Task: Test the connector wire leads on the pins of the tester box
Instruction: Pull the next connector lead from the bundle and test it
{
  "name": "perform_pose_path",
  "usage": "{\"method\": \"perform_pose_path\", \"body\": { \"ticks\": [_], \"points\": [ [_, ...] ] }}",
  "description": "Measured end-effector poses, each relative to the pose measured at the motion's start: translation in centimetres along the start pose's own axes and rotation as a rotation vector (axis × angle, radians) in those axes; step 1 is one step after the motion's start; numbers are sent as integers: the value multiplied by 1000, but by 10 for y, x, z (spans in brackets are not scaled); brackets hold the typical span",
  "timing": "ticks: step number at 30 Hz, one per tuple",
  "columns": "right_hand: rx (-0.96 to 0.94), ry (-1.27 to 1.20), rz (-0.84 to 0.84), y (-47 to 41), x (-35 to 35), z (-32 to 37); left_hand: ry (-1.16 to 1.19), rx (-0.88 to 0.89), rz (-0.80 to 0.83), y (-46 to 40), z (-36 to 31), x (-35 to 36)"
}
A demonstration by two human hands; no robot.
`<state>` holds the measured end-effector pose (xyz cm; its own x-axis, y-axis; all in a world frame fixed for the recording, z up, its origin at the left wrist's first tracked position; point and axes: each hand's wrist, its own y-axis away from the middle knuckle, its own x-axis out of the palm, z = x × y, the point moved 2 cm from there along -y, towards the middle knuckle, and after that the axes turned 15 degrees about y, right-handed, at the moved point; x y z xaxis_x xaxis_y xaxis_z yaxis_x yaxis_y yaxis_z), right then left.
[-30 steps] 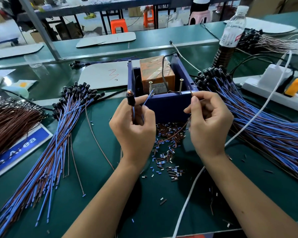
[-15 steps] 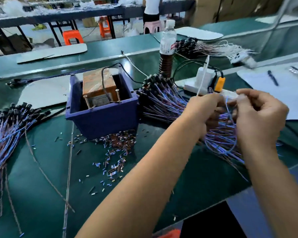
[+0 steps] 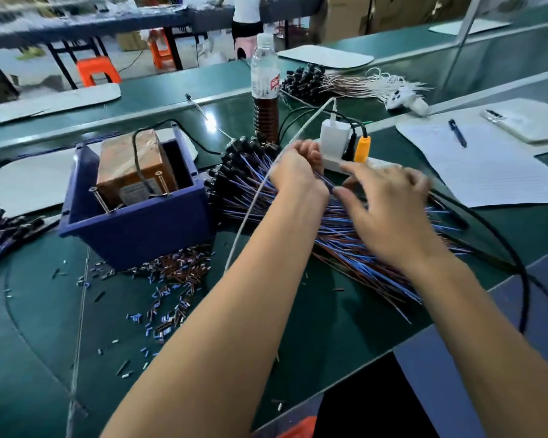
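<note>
The tester box (image 3: 133, 229) is a dark blue bin holding a brown block (image 3: 130, 162), with two metal pins (image 3: 162, 181) leaning up at its front. It stands left of both hands. A pile of blue and brown connector wires (image 3: 244, 188) with black ends lies to its right. Over this pile, my left hand (image 3: 295, 172) grips a blue wire lead with curled fingers. My right hand (image 3: 389, 213) is motion-blurred, its thumb and fingers spread just beside that lead.
Cut insulation bits (image 3: 171, 279) litter the green mat before the box. Behind the hands are a bottle (image 3: 265, 90), a power strip with a white charger (image 3: 334, 137) and its white cable (image 3: 253, 197). Papers with a pen (image 3: 487, 165) lie right. Another wire pile (image 3: 0, 226) lies left.
Both hands left the tester box and moved right to the wire pile. The connector held at the box a second ago is gone from my left hand, and the view has swung right.
</note>
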<state>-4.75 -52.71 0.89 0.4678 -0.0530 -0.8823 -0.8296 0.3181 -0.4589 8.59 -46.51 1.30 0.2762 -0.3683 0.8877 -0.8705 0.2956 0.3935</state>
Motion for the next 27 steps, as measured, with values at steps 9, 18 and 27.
{"method": "perform_pose_path", "body": {
  "ticks": [9, 18, 27],
  "points": [
    [-62, -202, -223, -13, -6, -4, -371, 445, 42, -1, -74, -1],
    [-50, 5, 23, 2, 24, -6, -1743, 842, -76, 0, -88, -23],
    [-186, -295, -351, 4, 1, 64, -1753, 588, 198, 56, -125, -48]
  ]
}}
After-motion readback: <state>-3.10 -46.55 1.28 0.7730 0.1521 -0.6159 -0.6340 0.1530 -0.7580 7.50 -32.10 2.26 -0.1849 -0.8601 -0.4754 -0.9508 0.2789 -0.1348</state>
